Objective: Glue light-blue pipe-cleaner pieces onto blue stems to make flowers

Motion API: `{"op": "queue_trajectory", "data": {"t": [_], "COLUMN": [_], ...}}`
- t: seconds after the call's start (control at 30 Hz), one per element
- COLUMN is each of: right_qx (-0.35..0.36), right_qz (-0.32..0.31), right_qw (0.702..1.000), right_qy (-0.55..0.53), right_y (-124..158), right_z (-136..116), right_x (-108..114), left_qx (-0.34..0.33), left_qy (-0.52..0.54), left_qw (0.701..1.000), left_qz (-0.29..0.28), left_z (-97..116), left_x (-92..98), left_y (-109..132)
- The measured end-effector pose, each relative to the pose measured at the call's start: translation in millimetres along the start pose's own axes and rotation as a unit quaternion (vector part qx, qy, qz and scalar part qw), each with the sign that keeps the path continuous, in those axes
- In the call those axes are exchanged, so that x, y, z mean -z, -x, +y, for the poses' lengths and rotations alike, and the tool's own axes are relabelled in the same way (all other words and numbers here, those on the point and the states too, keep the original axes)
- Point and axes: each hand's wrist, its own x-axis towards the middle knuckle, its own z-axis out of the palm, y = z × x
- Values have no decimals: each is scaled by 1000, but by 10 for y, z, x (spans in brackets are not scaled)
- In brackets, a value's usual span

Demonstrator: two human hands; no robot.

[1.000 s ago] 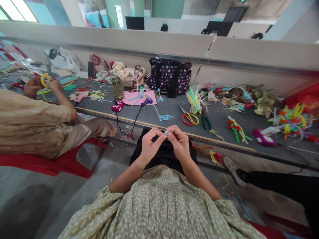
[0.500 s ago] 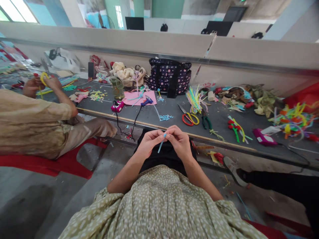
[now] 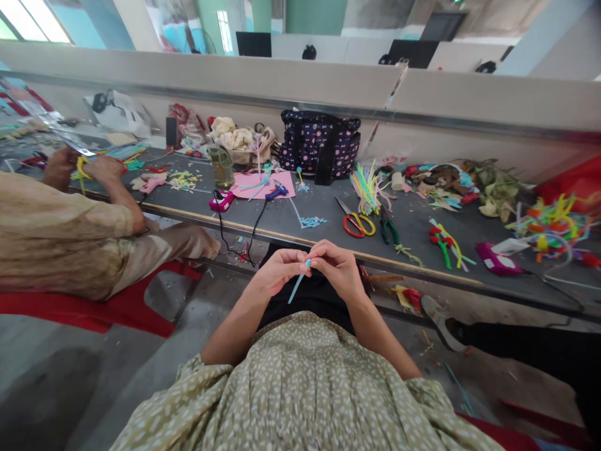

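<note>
Between the fingertips of both hands is a light-blue pipe cleaner (image 3: 295, 290), its top end wound into a small knob and its tail slanting down to the left. My left hand (image 3: 280, 269) pinches it from the left, and my right hand (image 3: 334, 266) closes on the knob from the right. Both are held over my lap, just in front of the table edge. On the table beyond them lie short blue cut pieces (image 3: 313, 222) and scissors (image 3: 359, 224) with red and yellow handles. A blue glue gun (image 3: 277, 191) rests on a pink sheet (image 3: 244, 184).
Green-handled pliers (image 3: 389, 228) lie right of the scissors, near a bundle of pipe cleaners (image 3: 370, 188). A patterned bag (image 3: 300, 141) stands at the back, a bottle (image 3: 220, 168) left of it. Cables hang off the front edge. A co-worker (image 3: 66, 232) sits at the left.
My hands have shifted slightly down and left with the pipe cleaner, whose tail now slants more to the left. The co-worker's hands have lowered with a yellow piece.
</note>
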Motion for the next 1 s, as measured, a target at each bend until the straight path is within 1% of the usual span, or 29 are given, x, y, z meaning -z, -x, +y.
{"op": "queue_trajectory", "data": {"t": [0.1,0.23,0.37,0.47,0.6,0.8,0.9,1.0], "right_qx": [-20,-28,-21,-3,-3,-25,-27,-17], "right_qz": [-2,-12,-41,-47,-51,-67,-54,-36], "right_qw": [999,999,999,999,998,997,998,999], "right_qy": [-27,-23,-17,11,33,17,5,0], "right_y": [4,16,17,8,-3,12,21,17], "right_z": [-17,-45,-83,-115,-138,-113,-75,-54], "right_x": [-13,2,29,39,52,69,53,28], "left_qx": [11,11,10,9,11,22,17,-11], "left_qy": [13,-1,-28,-31,-22,26,33,30], "left_qw": [1000,1000,998,998,998,999,999,999], "left_qz": [-9,-28,-50,-61,-50,-11,-1,7], "left_z": [-48,-95,-84,-63,-41,-50,-65,-63], "left_x": [23,47,61,62,35,8,7,-13], "left_y": [-3,-8,-10,-6,8,8,-8,-18]}}
